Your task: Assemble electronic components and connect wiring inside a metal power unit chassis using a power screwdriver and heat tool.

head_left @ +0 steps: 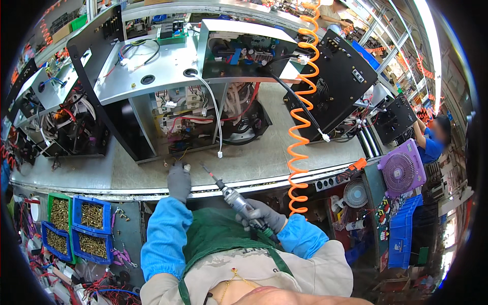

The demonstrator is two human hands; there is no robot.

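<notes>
My right hand (265, 215), in a grey glove, is wrapped round a power screwdriver (236, 200). Its thin bit points up and left over the bench edge. My left hand (179, 183), also gloved, reaches to the front of the bench with its fingers drawn together. Something small and pale shows at its fingertips, too small to name. Just beyond them, thin wires (179, 154) hang from the open metal chassis (162, 84). From the chassis top a white cable (213, 107) with a connector drapes down its front.
Blue and green bins (92, 213) of brass screws stand at lower left, beside pink-handled pliers (122, 255). An orange coiled hose (300, 127) hangs right of the chassis. A black fan panel (330, 84) stands behind it. A purple fan (399, 172) and a co-worker (432, 137) are farther right.
</notes>
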